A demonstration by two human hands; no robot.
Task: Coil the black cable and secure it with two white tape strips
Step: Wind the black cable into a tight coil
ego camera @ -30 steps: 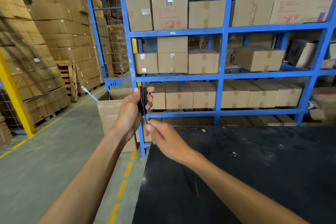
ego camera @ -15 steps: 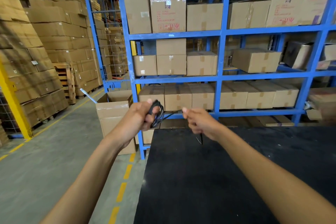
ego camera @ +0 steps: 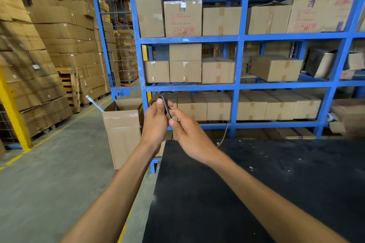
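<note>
The black cable [ego camera: 167,109] is bunched into a small coil, held upright in the air above the near left corner of the black table [ego camera: 276,183]. My left hand [ego camera: 156,124] grips the coil between thumb and fingers. My right hand [ego camera: 187,134] is pressed close against it, its fingers pinching the cable just below the coil. A thin loose end [ego camera: 224,135] of the cable trails down behind my right hand toward the table. No white tape strip shows in view.
A blue steel rack [ego camera: 239,85] loaded with cardboard boxes stands right behind the table. An open tall carton [ego camera: 122,130] stands on the floor to the left. Stacked boxes on pallets [ego camera: 39,65] and a yellow post [ego camera: 11,112] line the aisle.
My right hand had pulled out to the right, stretching a length of cable, and has now come back to the coil. The coil has tilted upright again in my left hand.
</note>
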